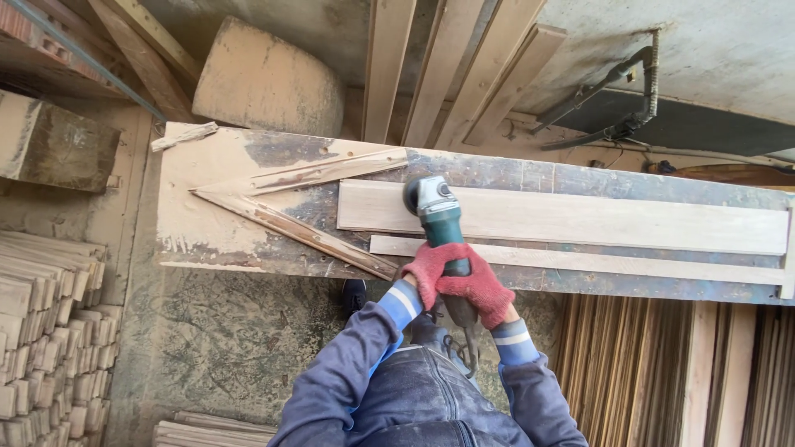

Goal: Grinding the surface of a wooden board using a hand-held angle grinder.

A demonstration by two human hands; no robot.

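- Head view: the left hand (426, 271), in a red glove, is closed round the body of a green angle grinder (439, 217), on its left side.
- The right hand (480, 290), also red-gloved, is wrapped over the grinder's rear grip, touching the left hand.
- The grinder's grey head, just beyond both hands, rests on the left end of a pale wide plank (580, 219) lying flat on the counter (207, 215).
- A narrow wooden strip (596, 261) lies alongside the plank, running off to the right of the hands.
- Left of the hands, two thin battens (290, 223) form a wedge on the dusty counter.
- Stacked wood pieces (45, 331) sit well apart, far left of the hands.
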